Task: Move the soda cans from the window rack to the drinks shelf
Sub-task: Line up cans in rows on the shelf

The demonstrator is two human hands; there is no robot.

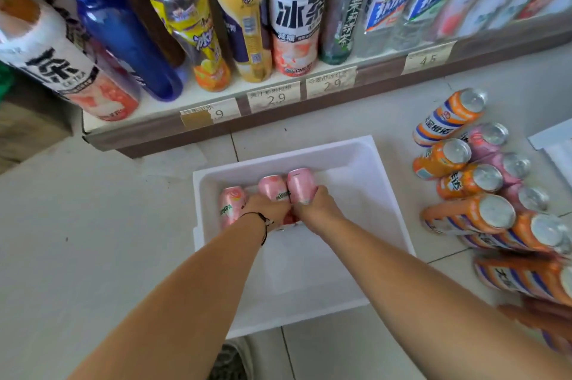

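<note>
Both hands reach into a white foam box (pixel 365 163) on the floor, before the drinks shelf (pixel 161 129). The right hand (pixel 312 209) wraps a pink can (pixel 300 183); the left hand (pixel 267 209) curls over its neighbour (pixel 272 187), while a third pink can (pixel 230 204) lies beside them. Step: picking up. Next, presumably, lifting both cans clear and up to the shelf. Orange cans (pixel 458 175) lie stacked to the right.

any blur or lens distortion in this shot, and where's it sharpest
Head view: wide-angle bend tilts the shelf bottles outward; motion blur smears the orange cans at lower right; sharpest around the pink cans in the white foam box; soft, even light.
</note>
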